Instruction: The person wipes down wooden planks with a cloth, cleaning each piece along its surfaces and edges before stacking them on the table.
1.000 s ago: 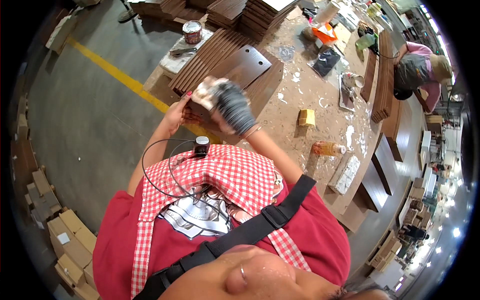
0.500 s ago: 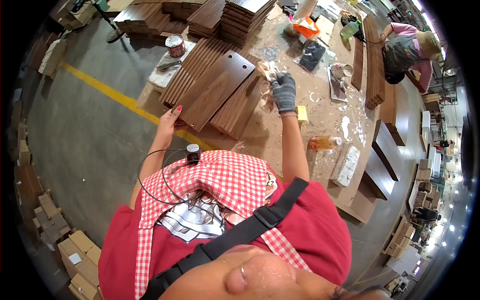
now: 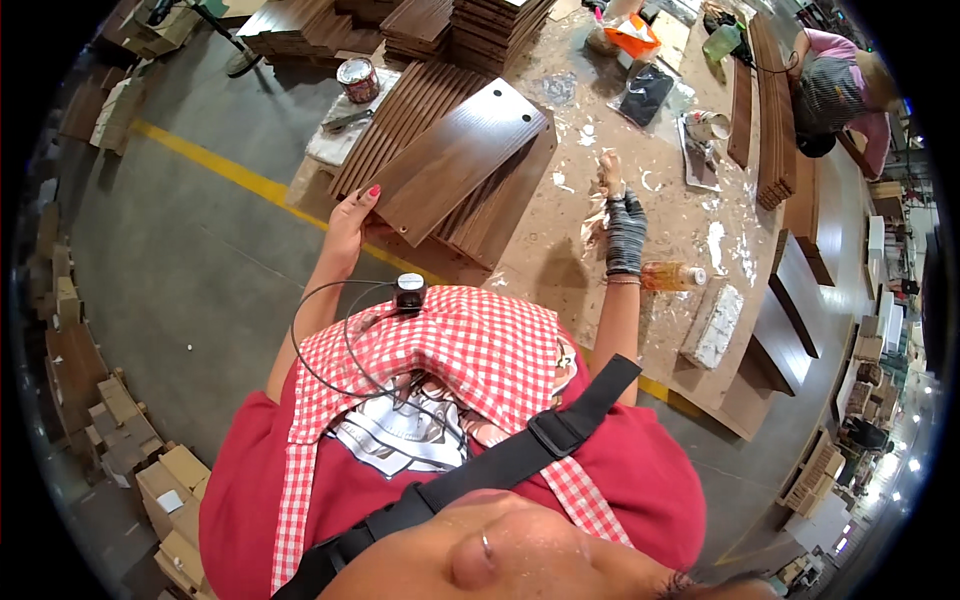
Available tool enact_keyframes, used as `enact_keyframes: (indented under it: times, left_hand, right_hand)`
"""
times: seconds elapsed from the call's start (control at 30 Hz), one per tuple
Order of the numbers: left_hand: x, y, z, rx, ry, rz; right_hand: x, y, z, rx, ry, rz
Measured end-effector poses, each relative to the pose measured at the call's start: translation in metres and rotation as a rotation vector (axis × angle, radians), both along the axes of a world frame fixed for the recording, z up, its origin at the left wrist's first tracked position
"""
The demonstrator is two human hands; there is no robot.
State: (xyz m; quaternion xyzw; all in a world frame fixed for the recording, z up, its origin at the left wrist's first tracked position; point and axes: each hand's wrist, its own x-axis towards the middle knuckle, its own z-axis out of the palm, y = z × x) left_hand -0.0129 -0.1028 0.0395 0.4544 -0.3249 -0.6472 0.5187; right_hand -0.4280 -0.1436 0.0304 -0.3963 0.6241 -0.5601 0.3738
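My left hand [image 3: 352, 212] grips the near left end of a dark brown wooden panel [image 3: 450, 165], thumb on top. The panel is tilted above other boards, with two dark holes at its far end and a small one near my hand. Light glares off its far half. My right hand [image 3: 625, 235], in a grey striped glove, is low over the worktable [image 3: 540, 235], to the right of the panel. Its fingers are closed on a crumpled pale rag [image 3: 609, 175], partly hidden by the glove. An amber bottle [image 3: 668, 276] lies beside the right wrist.
Grooved brown boards [image 3: 415, 110] lie beneath and left of the panel. A can [image 3: 357, 80] and a scraper [image 3: 348, 121] rest on a white block at the left. Board stacks [image 3: 495, 40] rise behind. A white-smeared block [image 3: 712, 325] sits right; a co-worker [image 3: 840, 95] bends farther off.
My right hand has drawn back from the panel's far end, toward me and rightward, with the rag. The panel's tilt changed, bringing glare. The yellow sponge is out of sight.
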Motion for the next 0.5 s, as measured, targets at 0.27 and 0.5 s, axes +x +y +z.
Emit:
enact_keyframes:
  times: [0.27, 0.5]
  left_hand:
    - [0.001, -0.009, 0.010, -0.048, -0.142, 0.011]
    - [-0.006, -0.009, 0.023, 0.005, -0.200, 0.087]
  right_hand:
    - [-0.001, 0.004, -0.011, 0.000, -0.009, -0.005]
    - [0.004, 0.009, -0.004, 0.024, 0.109, 0.064]
